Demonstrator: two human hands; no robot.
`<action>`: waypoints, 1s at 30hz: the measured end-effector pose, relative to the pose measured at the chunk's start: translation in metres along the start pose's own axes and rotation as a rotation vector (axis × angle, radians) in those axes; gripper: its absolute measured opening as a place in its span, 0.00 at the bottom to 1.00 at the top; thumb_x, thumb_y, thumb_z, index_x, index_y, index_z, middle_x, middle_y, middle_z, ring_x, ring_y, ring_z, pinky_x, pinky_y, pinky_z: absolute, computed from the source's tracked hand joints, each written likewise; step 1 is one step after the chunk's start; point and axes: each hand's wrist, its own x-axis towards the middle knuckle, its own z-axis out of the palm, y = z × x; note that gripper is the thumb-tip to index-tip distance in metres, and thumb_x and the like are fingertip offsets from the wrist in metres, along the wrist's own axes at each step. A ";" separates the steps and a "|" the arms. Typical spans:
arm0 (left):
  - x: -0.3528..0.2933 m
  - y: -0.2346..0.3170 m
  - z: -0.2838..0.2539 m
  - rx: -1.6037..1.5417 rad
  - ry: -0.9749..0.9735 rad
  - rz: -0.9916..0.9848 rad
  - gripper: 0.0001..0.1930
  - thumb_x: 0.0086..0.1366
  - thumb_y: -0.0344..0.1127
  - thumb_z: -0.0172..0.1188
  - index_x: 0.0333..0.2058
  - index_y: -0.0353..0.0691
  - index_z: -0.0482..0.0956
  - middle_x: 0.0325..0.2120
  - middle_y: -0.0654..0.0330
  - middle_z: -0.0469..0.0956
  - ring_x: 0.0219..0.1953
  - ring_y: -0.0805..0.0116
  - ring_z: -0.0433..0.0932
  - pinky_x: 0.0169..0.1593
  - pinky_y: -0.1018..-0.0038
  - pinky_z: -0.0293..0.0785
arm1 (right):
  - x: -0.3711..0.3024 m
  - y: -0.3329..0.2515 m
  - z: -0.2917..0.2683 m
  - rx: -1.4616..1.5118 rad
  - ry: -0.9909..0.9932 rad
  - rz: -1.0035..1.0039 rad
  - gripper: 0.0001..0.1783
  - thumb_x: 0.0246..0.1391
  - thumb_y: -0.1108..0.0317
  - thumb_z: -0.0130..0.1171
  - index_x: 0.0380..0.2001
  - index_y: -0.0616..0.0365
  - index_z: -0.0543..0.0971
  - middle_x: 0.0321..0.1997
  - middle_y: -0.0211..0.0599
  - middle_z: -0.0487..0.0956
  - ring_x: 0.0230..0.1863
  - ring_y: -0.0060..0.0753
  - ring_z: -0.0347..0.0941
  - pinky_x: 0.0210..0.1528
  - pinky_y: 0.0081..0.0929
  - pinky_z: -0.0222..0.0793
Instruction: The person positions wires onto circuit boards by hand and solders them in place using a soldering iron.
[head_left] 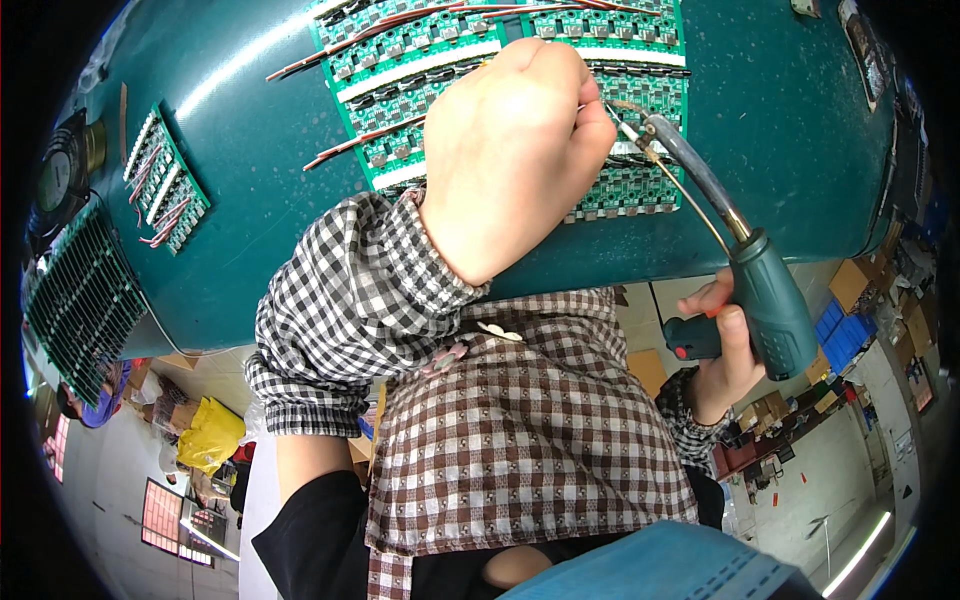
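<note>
Green circuit boards (415, 60) with rows of small metal parts and white strips lie joined in a panel on the green table. My left hand (510, 150) rests over the middle of the panel, its fingers closed in a pinch; whatever they hold is hidden. In my right hand (738, 350) is a green soldering gun (772, 300), gripped by its handle. Its bent metal barrel and thin feed tube reach to the boards, ending close beside my left fingertips. Red and dark wires (365, 143) stick out past the panel's left side.
A smaller board with wires (165, 185) lies to the left on the green tabletop (255, 240). Beyond it stand a dark round fan-like device (70, 170) and a dark green grid panel (88, 300). Lower down are a yellow bag (210, 435) and, at right, blue boxes (842, 335).
</note>
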 end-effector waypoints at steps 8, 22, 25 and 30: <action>0.000 -0.001 0.002 0.006 0.019 0.020 0.06 0.45 0.26 0.62 0.22 0.41 0.74 0.17 0.65 0.70 0.19 0.71 0.70 0.22 0.75 0.68 | -0.001 0.003 -0.004 -0.019 -0.011 0.006 0.25 0.48 0.62 0.59 0.43 0.74 0.71 0.27 0.41 0.73 0.27 0.32 0.72 0.30 0.31 0.75; 0.000 0.000 0.002 0.013 0.012 0.017 0.05 0.45 0.27 0.62 0.23 0.41 0.75 0.17 0.64 0.70 0.19 0.70 0.70 0.23 0.75 0.68 | -0.001 0.001 -0.003 -0.017 0.011 -0.055 0.24 0.49 0.63 0.58 0.43 0.74 0.71 0.26 0.41 0.72 0.26 0.32 0.72 0.30 0.31 0.75; 0.000 0.000 0.003 0.008 0.016 0.019 0.05 0.45 0.27 0.62 0.23 0.41 0.75 0.17 0.65 0.70 0.19 0.70 0.70 0.23 0.74 0.68 | 0.000 0.003 -0.004 -0.010 -0.003 -0.063 0.24 0.49 0.63 0.58 0.43 0.74 0.71 0.26 0.41 0.72 0.26 0.32 0.72 0.30 0.30 0.74; 0.002 -0.001 0.002 0.014 0.008 0.016 0.05 0.45 0.27 0.62 0.23 0.41 0.75 0.17 0.64 0.71 0.19 0.70 0.70 0.23 0.74 0.68 | 0.002 0.003 -0.003 0.022 0.008 -0.067 0.23 0.50 0.62 0.58 0.42 0.73 0.71 0.26 0.41 0.72 0.26 0.32 0.71 0.29 0.30 0.74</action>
